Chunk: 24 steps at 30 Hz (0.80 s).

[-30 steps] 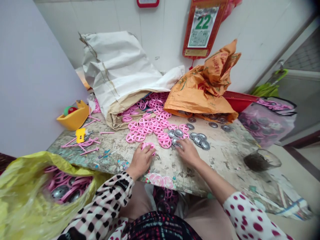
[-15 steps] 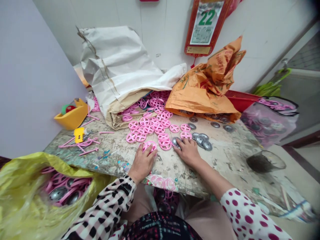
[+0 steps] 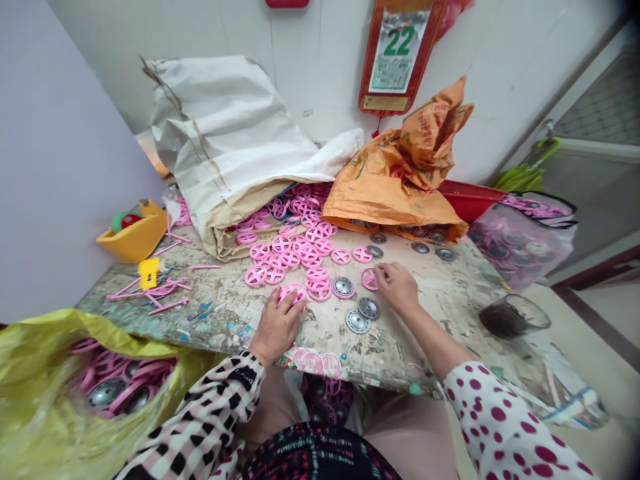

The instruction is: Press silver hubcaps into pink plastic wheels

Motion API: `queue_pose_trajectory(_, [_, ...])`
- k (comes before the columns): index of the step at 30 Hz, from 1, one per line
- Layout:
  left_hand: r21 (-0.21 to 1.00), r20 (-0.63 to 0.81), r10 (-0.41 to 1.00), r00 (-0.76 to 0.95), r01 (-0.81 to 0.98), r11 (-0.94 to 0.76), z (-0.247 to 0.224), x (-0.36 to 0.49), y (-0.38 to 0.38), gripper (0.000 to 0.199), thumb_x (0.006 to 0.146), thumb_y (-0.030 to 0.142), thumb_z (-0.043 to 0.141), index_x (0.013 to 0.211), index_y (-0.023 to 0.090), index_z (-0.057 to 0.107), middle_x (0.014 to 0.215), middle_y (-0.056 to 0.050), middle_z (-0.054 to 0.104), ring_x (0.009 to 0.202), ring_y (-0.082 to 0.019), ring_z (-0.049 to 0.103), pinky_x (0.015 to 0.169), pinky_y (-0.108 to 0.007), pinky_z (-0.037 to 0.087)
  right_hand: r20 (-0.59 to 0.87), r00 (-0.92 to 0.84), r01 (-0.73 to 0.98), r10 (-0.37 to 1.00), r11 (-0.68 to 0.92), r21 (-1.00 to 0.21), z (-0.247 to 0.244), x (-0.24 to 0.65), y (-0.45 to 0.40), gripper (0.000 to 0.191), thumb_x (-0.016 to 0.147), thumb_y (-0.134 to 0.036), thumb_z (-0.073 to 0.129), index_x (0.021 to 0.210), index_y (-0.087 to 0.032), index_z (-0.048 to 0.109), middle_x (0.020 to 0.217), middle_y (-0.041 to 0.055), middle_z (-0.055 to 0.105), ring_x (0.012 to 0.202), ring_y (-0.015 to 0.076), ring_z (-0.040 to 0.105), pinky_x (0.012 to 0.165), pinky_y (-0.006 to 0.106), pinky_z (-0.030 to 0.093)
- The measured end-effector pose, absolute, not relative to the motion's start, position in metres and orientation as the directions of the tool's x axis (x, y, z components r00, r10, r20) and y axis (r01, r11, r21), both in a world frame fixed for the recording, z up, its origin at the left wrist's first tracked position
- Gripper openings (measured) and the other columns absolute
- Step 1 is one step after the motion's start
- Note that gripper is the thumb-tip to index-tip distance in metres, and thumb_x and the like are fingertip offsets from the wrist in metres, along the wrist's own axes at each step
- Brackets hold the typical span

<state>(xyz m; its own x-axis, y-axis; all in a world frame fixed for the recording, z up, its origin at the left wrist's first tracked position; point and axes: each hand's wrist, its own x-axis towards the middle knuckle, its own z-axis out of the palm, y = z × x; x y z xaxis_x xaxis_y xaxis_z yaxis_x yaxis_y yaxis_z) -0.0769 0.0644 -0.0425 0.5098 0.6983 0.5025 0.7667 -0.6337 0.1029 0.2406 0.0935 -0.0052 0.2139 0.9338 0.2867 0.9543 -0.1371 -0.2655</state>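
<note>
My left hand (image 3: 275,323) rests on the table with its fingers bent over a pink spoked wheel (image 3: 294,289), holding it at the near edge of the pile. My right hand (image 3: 399,288) is closed, fingertips together, at the right rim of another pink wheel (image 3: 369,279); what the fingers hold, if anything, is hidden. Between the hands a grey disc (image 3: 343,287) sits in a pink wheel. Closer to me lie two grey discs (image 3: 358,321), partly overlapping. Several pink wheels (image 3: 290,259) are heaped beyond my left hand.
A white sack (image 3: 225,127) spills pink wheels; an orange bag (image 3: 395,180) holds grey discs. Pink rods (image 3: 167,293) and a yellow tape dispenser (image 3: 135,237) are at left. A dark cup (image 3: 513,315) stands at right. A yellow bag (image 3: 45,373) of wheels hangs beside the table.
My right hand has left the disc in the pink wheel and moved right to another wheel. Two grey discs now lie nearer me. My left hand stays on its wheel.
</note>
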Motion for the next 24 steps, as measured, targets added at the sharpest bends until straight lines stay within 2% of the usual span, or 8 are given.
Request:
queue_pose_trajectory(2, [0.098,0.499,0.701,0.510,0.770,-0.630,-0.041,-0.077,0.064,0.035,0.089,0.019,0.046,0.120,0.021,0.062,0.127,-0.010,0.056,0.127,-0.032,0.036,0.101,-0.056,0.039,0.226,0.283,0.953,0.932,-0.247,-0.178,-0.009,0.253,0.103,0.049,0.090,-0.053,0.040,0.125,-0.026,0.059,0.128,0.0117,0.054,0.120,0.0313,0.044,0.098,0.048,0.035])
queue_pose_trajectory(4, [0.093,0.497,0.702,0.510,0.773,-0.627,-0.041,-0.077,0.063,0.035,0.089,0.019,0.046,0.120,0.020,0.062,0.127,-0.010,0.056,0.127,-0.033,0.036,0.101,-0.056,0.039,0.084,0.323,0.941,0.943,-0.310,-0.137,-0.016,0.262,0.107,0.056,0.089,-0.060,0.035,0.136,-0.032,0.048,0.144,0.0090,0.040,0.131,0.0374,0.030,0.101,0.060,0.027])
queue_pose_trajectory(5, [0.090,0.496,0.702,0.511,0.773,-0.627,-0.041,-0.077,0.063,0.035,0.089,0.019,0.046,0.120,0.020,0.062,0.127,-0.010,0.056,0.127,-0.033,0.036,0.101,-0.056,0.039,0.016,0.323,0.939,0.946,-0.318,-0.135,-0.020,0.265,0.107,0.057,0.090,-0.061,0.030,0.139,-0.034,0.043,0.147,0.0071,0.035,0.134,0.0380,0.026,0.101,0.062,0.026])
queue_pose_trajectory(7, [0.089,0.498,0.699,0.513,0.772,-0.630,-0.041,-0.077,0.064,0.035,0.088,0.019,0.047,0.120,0.020,0.062,0.128,-0.011,0.055,0.128,-0.033,0.036,0.102,-0.056,0.039,-0.057,0.294,0.944,0.954,-0.300,-0.136,-0.027,0.268,0.104,0.058,0.091,-0.062,0.023,0.141,-0.037,0.039,0.149,0.0046,0.033,0.136,0.0367,0.024,0.102,0.061,0.027])
queue_pose_trajectory(13, [0.088,0.494,0.700,0.516,0.771,-0.631,-0.042,-0.077,0.066,0.035,0.089,0.020,0.046,0.120,0.020,0.062,0.127,-0.012,0.056,0.124,-0.031,0.041,0.103,-0.057,0.037,-0.061,0.176,0.977,0.982,-0.182,-0.109,-0.032,0.257,0.072,0.056,0.091,-0.060,0.028,0.140,-0.036,0.041,0.148,0.0041,0.035,0.135,0.0340,0.027,0.106,0.058,0.026])
queue_pose_trajectory(17, [0.088,0.497,0.697,0.517,0.769,-0.633,-0.043,-0.077,0.066,0.035,0.089,0.020,0.047,0.121,0.020,0.062,0.127,-0.011,0.056,0.126,-0.032,0.038,0.103,-0.057,0.037,-0.057,0.111,0.987,0.992,-0.117,-0.107,-0.028,0.244,0.049,0.056,0.091,-0.062,0.027,0.138,-0.038,0.043,0.144,0.0030,0.040,0.132,0.0335,0.030,0.104,0.062,0.022])
queue_pose_trajectory(21, [0.095,0.497,0.700,0.513,0.769,-0.632,-0.044,-0.078,0.065,0.036,0.089,0.020,0.047,0.122,0.021,0.060,0.130,-0.010,0.053,0.128,-0.033,0.036,0.104,-0.056,0.038,0.002,0.068,0.992,0.998,-0.067,-0.111,-0.025,0.236,0.043,0.054,0.091,-0.062,0.030,0.136,-0.037,0.045,0.135,0.0054,0.048,0.123,0.0317,0.039,0.104,0.065,0.015])
queue_pose_trajectory(24, [0.108,0.506,0.707,0.494,0.777,-0.620,-0.043,-0.078,0.064,0.036,0.089,0.020,0.048,0.123,0.021,0.059,0.138,-0.012,0.045,0.131,-0.034,0.032,0.102,-0.055,0.039,0.113,0.108,0.983,0.988,-0.090,-0.158,-0.028,0.242,0.056,0.052,0.093,-0.057,0.029,0.132,-0.032,0.051,0.128,0.0069,0.053,0.116,0.0281,0.044,0.106,0.056,0.021])
